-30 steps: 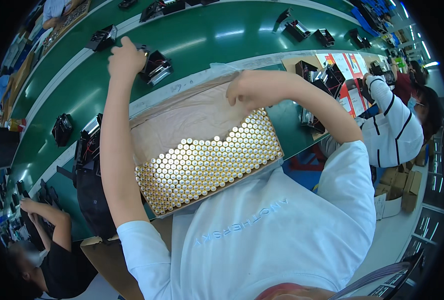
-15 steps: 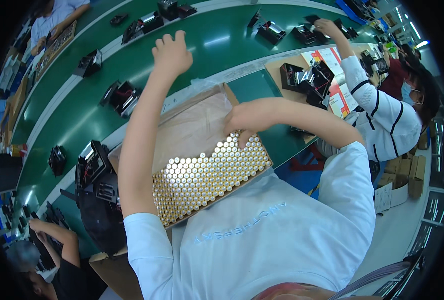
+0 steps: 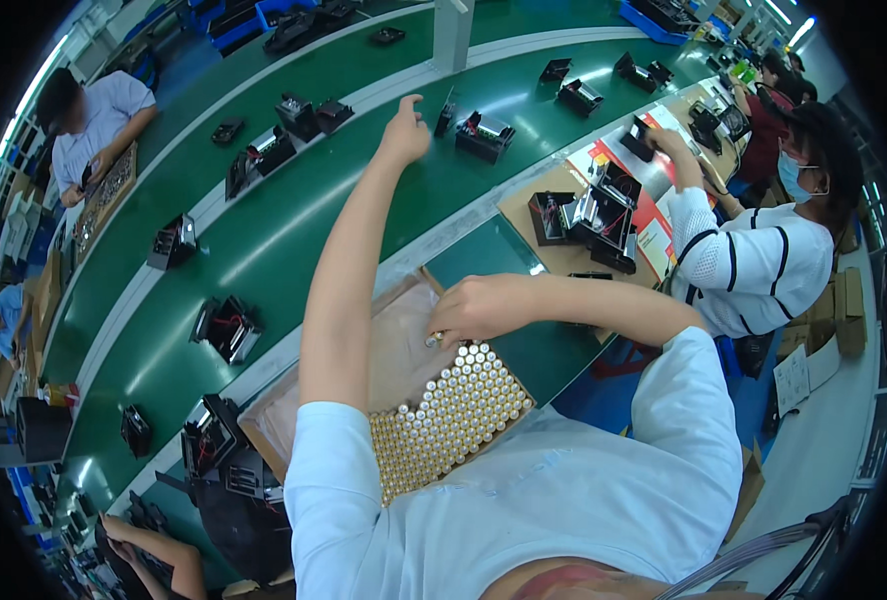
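My right hand [image 3: 486,308] pinches a couple of small cylindrical batteries [image 3: 434,340] above the cardboard box in front of me. Rows of upright batteries [image 3: 454,410] with shiny ends fill the near part of that box [image 3: 266,446]; a pale liner [image 3: 401,335] shows in the rest. My left hand [image 3: 405,134] is stretched far out over the green conveyor belt, its index finger extended and nothing visible in it. Just right of it stands a black device with a raised lid [image 3: 484,136]; the hand seems apart from it.
More black devices with wires, one of them [image 3: 229,328] at the left, stand along the belt [image 3: 304,270]. At the right, a co-worker in a striped sleeve [image 3: 704,225] handles a black part near open devices [image 3: 604,215] on cardboard. Another person [image 3: 104,130] works across the belt.
My right hand has lifted from the rows with batteries between its fingers. My left hand has moved toward the black device, its fingers less spread. The whole view has shifted.
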Demonstrator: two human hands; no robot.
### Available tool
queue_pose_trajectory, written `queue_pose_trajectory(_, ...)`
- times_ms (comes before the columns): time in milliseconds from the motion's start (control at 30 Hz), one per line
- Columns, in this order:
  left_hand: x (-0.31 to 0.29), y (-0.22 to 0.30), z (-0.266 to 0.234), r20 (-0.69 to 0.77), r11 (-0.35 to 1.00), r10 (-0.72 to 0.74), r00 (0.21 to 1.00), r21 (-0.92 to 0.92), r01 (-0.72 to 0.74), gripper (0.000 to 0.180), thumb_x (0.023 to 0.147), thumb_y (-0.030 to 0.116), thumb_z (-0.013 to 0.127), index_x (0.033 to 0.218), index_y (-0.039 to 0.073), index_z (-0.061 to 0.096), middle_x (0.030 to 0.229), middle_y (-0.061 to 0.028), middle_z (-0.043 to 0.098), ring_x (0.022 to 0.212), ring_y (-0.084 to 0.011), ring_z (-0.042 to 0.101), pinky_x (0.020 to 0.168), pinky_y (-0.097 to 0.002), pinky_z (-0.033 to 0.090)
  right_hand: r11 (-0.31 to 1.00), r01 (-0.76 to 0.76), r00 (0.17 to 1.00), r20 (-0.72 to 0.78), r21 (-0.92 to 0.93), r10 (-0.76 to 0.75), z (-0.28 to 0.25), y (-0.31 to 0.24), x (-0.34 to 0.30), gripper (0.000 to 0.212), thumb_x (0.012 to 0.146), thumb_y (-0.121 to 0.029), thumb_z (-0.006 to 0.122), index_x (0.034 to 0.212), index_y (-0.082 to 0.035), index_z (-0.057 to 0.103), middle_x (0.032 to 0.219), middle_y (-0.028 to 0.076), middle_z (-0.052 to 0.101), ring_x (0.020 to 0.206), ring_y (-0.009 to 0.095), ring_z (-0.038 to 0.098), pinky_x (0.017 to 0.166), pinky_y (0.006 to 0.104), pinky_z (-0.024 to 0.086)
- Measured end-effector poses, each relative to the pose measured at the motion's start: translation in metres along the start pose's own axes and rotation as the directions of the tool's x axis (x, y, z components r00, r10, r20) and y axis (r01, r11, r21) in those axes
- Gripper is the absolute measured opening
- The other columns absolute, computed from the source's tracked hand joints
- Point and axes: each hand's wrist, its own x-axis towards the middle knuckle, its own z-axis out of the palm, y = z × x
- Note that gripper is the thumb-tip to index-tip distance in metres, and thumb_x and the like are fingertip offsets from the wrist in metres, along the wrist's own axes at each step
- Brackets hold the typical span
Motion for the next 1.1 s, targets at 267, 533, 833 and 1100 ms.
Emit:
queue_pose_trajectory(267, 0.034, 0.028, -0.006, 0.128, 1.000, -0.002, 0.992, 0.006, 0.001, 0.051, 0.083, 0.005, 0.054, 0.133, 0.007, 0.044, 0.129, -0.0216, 0.053, 0.111, -0.0342, 0.056, 0.094, -0.0417, 0.046, 0.928, -0.208, 0.915, -0.275, 0.309, 0.297, -0.034, -0.019, -0.025, 0.011, 0.087, -0.012, 0.068, 0.090, -0.001, 0.070, 0.074, 0.007, 0.069, 0.053, 0.016, 0.058, 0.051, 0.0261, 0.047)
queue_pose_trajectory(533, -0.007, 0.018, -0.040, 0.248, 0.967, -0.122, 0.961, 0.246, 0.059, 0.043, 0.084, 0.012, 0.060, 0.125, 0.002, 0.050, 0.122, -0.0178, 0.058, 0.100, -0.0267, 0.061, 0.087, -0.0360, 0.051, 0.636, -0.598, 0.574, -0.294, 0.487, 0.765, -0.087, -0.010, -0.013, 0.019, 0.091, -0.016, 0.062, 0.082, -0.002, 0.073, 0.061, 0.003, 0.064, 0.043, 0.007, 0.050, 0.042, 0.0199, 0.042)
queue_pose_trajectory(833, -0.073, -0.015, -0.029, 0.081, 0.759, -0.146, 0.986, -0.631, 0.164, 0.044, 0.090, 0.026, 0.066, 0.121, 0.001, 0.047, 0.108, -0.0156, 0.058, 0.089, -0.0219, 0.061, 0.075, -0.0355, 0.054, 0.652, -0.758, 0.588, -0.458, -0.024, 0.666, -0.126, 0.106, 0.062, 0.031, 0.087, -0.026, 0.068, 0.082, 0.004, 0.072, 0.064, 0.009, 0.066, 0.049, 0.017, 0.056, 0.052, 0.0288, 0.048)
queue_pose_trajectory(1100, -0.106, -0.012, -0.062, 0.134, 0.383, -0.263, 0.955, -0.894, 0.231, 0.038, 0.094, 0.020, 0.061, 0.123, 0.001, 0.044, 0.109, -0.0183, 0.057, 0.089, -0.0237, 0.062, 0.073, -0.0396, 0.057, 0.657, -0.744, 0.657, -0.320, -0.125, 0.683, -0.100, 0.087, 0.116, 0.030, 0.082, -0.026, 0.071, 0.078, 0.004, 0.072, 0.065, 0.011, 0.066, 0.054, 0.021, 0.059, 0.058, 0.0330, 0.050)
